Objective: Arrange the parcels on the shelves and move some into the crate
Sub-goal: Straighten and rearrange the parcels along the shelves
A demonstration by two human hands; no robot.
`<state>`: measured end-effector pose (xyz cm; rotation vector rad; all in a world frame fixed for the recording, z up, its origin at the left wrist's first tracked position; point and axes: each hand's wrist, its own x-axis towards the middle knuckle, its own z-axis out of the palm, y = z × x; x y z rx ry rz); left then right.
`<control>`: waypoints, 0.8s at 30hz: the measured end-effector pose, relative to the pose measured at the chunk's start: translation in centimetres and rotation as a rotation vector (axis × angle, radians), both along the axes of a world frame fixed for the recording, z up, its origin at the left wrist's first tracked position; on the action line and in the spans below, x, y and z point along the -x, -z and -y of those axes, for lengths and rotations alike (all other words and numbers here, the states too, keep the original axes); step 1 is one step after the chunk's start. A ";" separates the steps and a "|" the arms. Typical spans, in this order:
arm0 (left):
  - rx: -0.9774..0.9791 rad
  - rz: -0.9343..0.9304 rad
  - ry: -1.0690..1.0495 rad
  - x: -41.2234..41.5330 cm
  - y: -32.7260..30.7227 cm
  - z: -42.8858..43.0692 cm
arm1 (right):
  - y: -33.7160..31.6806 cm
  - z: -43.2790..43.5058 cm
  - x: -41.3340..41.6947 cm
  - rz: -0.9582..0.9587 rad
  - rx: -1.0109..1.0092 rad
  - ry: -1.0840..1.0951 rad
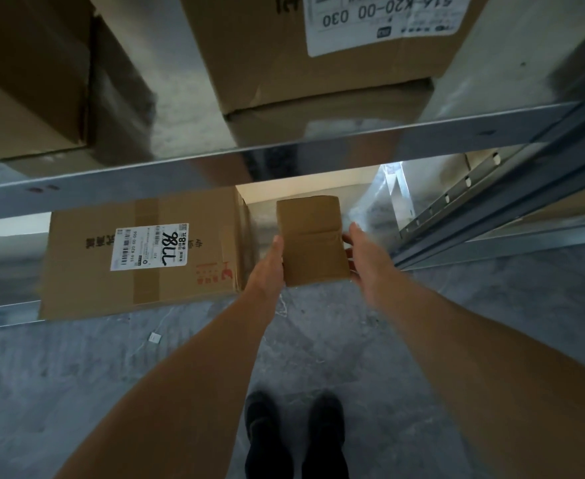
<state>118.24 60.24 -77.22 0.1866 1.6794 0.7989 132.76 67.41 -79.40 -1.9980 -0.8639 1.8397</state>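
You are holding a small parcel [310,240] between both hands at the front of the lower shelf [8,305], just to the right of a large carton [94,271] that is lying flat there. Your left hand [270,261] is gripping the parcel's left side, the thumb running along the edge and the fingers tucked out of sight underneath. Your right hand [367,257] is lying more open, its fingers fairly straight and touching the parcel's right side.

The parcel is plain brown card wrapped in brown tape, with its far end pointing into the shelf bay and its near end reaching out toward you (whether its underside is resting on the shelf cannot be told). A narrow gap is showing between it and the large carton, which is carrying a white shipping label [149,246] with black handwriting and a strip of brown tape.

Above, the upper shelf's [284,157] metal edge is crossing the view, and two more big cartons are sitting on it: one at the left [28,74], and one in the middle [267,63] bearing a printed label [381,22]. Below your arms, your black shoes [294,437] are standing on the grey floor [111,375].
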 end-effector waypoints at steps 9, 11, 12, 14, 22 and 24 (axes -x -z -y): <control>0.001 -0.013 -0.043 0.8 0.2 0.1 | -2.2 0.9 -0.4 -0.113 0.017 0.067; -0.016 -0.011 -0.065 0.8 0.3 0.1 | -2.1 1.0 -0.5 -0.103 0.015 0.057; -0.026 -0.012 -0.075 0.7 0.4 0.1 | -2.1 1.0 -0.5 -0.098 0.012 0.058; -0.025 -0.012 -0.074 0.7 0.5 0.2 | -2.1 1.1 -0.7 -0.089 0.005 0.058; -0.036 -0.016 -0.056 1.1 0.2 -0.3 | -1.3 1.8 -1.3 -0.065 0.027 0.092; -0.050 -0.034 -0.039 1.3 -0.1 -0.6 | -1.2 2.0 -1.1 -0.096 0.035 0.161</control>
